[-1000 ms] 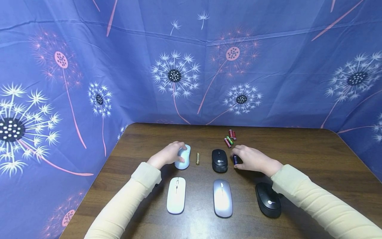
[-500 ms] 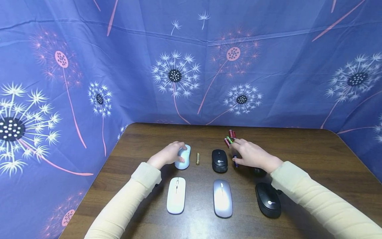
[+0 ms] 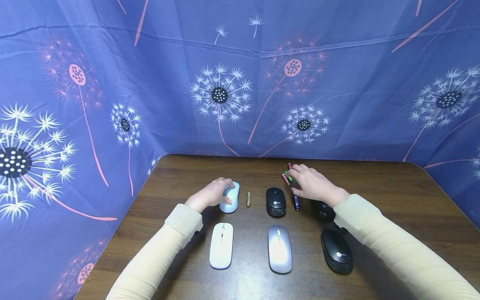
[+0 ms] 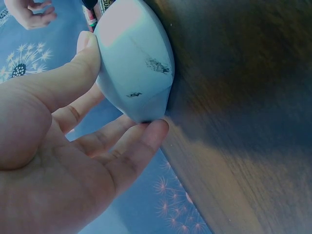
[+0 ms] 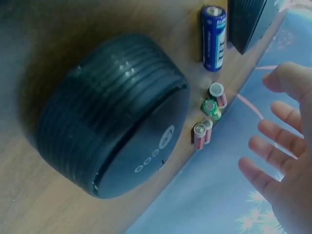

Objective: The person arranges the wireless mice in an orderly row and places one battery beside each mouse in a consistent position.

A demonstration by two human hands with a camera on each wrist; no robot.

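My left hand (image 3: pixel 211 193) holds a light blue computer mouse (image 3: pixel 232 199) on the table, thumb along one side and fingertips at the other in the left wrist view. Above the far batteries is my right hand (image 3: pixel 314 183), its fingers loosely spread and holding nothing. The red batteries (image 3: pixel 286 180) and a green battery (image 5: pixel 211 109) lie by its fingertips, partly covered in the head view. Just below the right thumb lies a blue battery (image 3: pixel 296 203). A black mouse (image 5: pixel 117 117) sits under the right wrist and fills much of the right wrist view.
A gold battery (image 3: pixel 248 199) lies between the light blue mouse and another black mouse (image 3: pixel 276 202). Nearer the front are a white mouse (image 3: pixel 221 246), a grey mouse (image 3: pixel 280 249) and a third black mouse (image 3: pixel 336 252). A blue patterned cloth (image 3: pixel 168 83) hangs behind the wooden table.
My right hand has lifted off the blue battery and moved away toward the red and green batteries, uncovering the blue one and part of a black mouse. The left hand has stayed on its mouse.
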